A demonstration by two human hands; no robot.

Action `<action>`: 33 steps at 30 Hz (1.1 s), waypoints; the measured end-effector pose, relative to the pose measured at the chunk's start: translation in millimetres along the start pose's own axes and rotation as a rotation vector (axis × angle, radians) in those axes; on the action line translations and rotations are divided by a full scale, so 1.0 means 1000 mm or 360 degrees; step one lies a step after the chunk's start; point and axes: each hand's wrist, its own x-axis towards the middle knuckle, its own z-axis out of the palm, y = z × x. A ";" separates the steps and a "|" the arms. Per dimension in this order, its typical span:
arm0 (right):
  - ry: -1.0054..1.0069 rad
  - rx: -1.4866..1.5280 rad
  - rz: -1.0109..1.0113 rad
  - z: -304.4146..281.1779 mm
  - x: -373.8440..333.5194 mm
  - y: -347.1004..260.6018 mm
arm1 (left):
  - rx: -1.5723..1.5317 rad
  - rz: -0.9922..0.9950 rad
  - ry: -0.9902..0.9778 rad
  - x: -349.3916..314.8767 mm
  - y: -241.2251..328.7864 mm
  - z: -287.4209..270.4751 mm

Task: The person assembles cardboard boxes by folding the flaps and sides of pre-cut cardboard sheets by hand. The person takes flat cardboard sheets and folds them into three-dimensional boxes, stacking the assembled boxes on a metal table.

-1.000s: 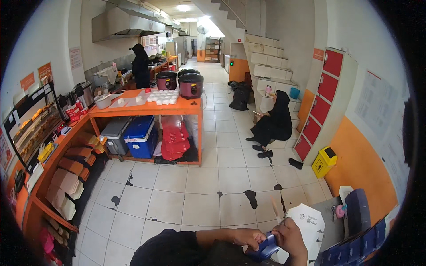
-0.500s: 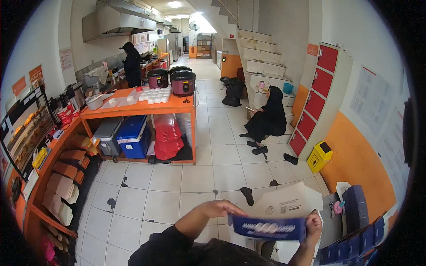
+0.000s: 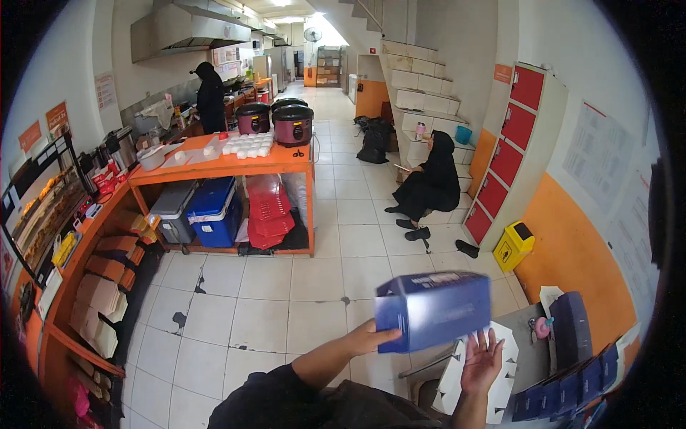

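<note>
A folded blue cardboard box [image 3: 437, 314], blurred by motion, is held up in front of me over the floor. My left hand [image 3: 373, 337] grips its left end, thumb on the side facing me. Just below the box's right part, my right hand [image 3: 480, 363] is open, palm up with fingers spread; whether the fingertips touch the box I cannot tell. Under that hand lie flat white cardboard blanks [image 3: 451, 382] with notched edges, on a grey table [image 3: 527, 350]. More blue boxes [image 3: 572, 390] stand in a row at the table's right side.
A pink round item [image 3: 544, 327] sits beside an upright blue box [image 3: 570, 329]. Behind are a yellow bin [image 3: 513, 247] and red-doored lockers [image 3: 506, 161]. One person [image 3: 436, 179] sits on the stairs; another [image 3: 209, 100] stands near an orange table [image 3: 286, 169] with rice cookers.
The blue cardboard has turned and risen, now showing a boxed shape. My right hand has let go of it and opened below. The large white sheet behind it no longer shows upright.
</note>
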 end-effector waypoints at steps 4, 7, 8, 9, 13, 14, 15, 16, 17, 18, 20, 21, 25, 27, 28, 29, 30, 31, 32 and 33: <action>-0.0867 -0.1108 -0.0172 0.011 -0.036 0.001 | -0.0007 -0.0108 0.0415 0.018 -0.005 0.056; -0.0807 -0.2026 -0.0700 0.010 -0.053 0.009 | 0.0354 -0.0067 0.0284 0.025 -0.018 0.109; -0.0817 -0.2025 -0.0697 0.006 -0.054 0.004 | 0.0451 0.0098 0.0191 0.027 -0.030 0.113; -0.0727 -0.1937 -0.0577 -0.001 -0.052 -0.003 | 0.0446 0.0095 0.0188 0.030 -0.032 0.119; -0.0470 -0.1288 -0.0215 -0.030 -0.052 -0.048 | 0.0742 0.0094 0.0177 0.034 -0.008 0.143; -0.0384 -0.1180 -0.0173 -0.043 -0.053 -0.058 | 0.0974 0.0046 0.0180 0.032 0.001 0.151; -0.0300 -0.1065 -0.0190 -0.032 -0.059 -0.069 | 0.0863 0.0137 0.0395 0.030 -0.001 0.159; -0.0212 -0.0958 -0.0208 -0.019 -0.065 -0.082 | 0.0852 0.0131 0.0384 0.029 0.001 0.165; -0.0208 -0.0853 -0.0189 -0.026 -0.065 -0.089 | 0.0597 -0.0079 0.0525 0.027 0.007 0.168; -0.0166 -0.0867 -0.0205 -0.029 -0.068 -0.092 | 0.0334 -0.0300 0.0639 0.026 0.007 0.175; -0.0075 -0.0730 -0.0395 -0.027 -0.068 -0.094 | 0.0221 -0.0232 0.0636 0.025 -0.002 0.188; -0.0111 -0.1033 -0.0541 -0.027 -0.069 -0.096 | 0.0234 -0.0305 0.0704 0.026 -0.002 0.192; -0.0932 -0.2223 -0.1635 -0.026 -0.066 -0.121 | 0.0391 -0.0176 0.0702 0.034 -0.015 0.210; -0.1358 -0.2526 -0.1489 -0.017 -0.066 -0.136 | 0.0513 -0.0095 0.0597 0.037 -0.014 0.221; -0.1336 -0.2537 -0.1483 -0.014 -0.068 -0.140 | 0.0623 -0.0199 0.0634 0.040 -0.014 0.229; -0.1246 -0.2479 -0.1548 -0.012 -0.071 -0.142 | 0.0735 -0.0303 0.0673 0.042 -0.016 0.236; -0.1174 -0.2416 -0.1620 -0.010 -0.074 -0.142 | 0.0733 -0.0300 0.0671 0.045 -0.030 0.236; -0.1058 -0.2436 -0.1552 -0.015 -0.076 -0.140 | 0.0824 0.0155 0.0619 0.048 -0.054 0.232; -0.1039 -0.2441 -0.1552 -0.018 -0.079 -0.137 | 0.0902 0.0605 0.0554 0.050 -0.069 0.232; -0.0883 -0.2409 -0.1555 -0.020 -0.082 -0.132 | 0.0945 0.0583 0.0597 0.048 -0.060 0.241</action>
